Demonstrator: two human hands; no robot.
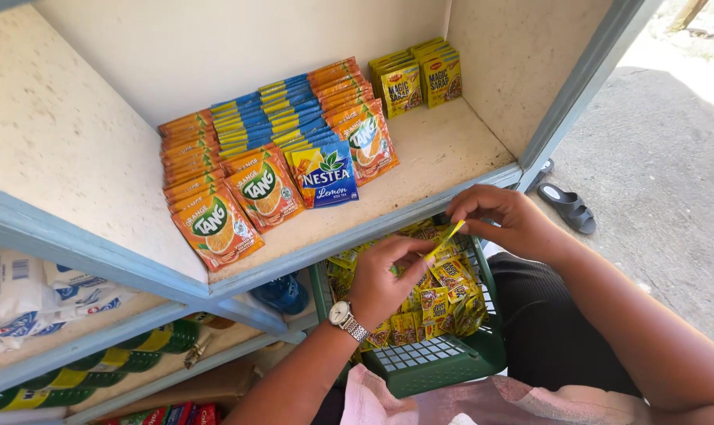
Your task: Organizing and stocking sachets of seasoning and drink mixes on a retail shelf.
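Both hands pinch one yellow sachet strip [445, 240] over the green basket [443, 362], left hand [384, 283] low, right hand [503, 220] high; basket looks mostly full, shelf [443, 149] holds two yellow seasoning stacks [418, 77] far right.

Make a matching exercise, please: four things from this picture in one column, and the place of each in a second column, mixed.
1. yellow sachet strip
2. green basket
3. blue iced tea sachets
4. dark sandal

a. on the ground outside the shelf
b. on the shelf, between orange sachet rows
c. between left hand and right hand
d. on the person's lap, below the shelf edge

Pairs: 1-c, 2-d, 3-b, 4-a
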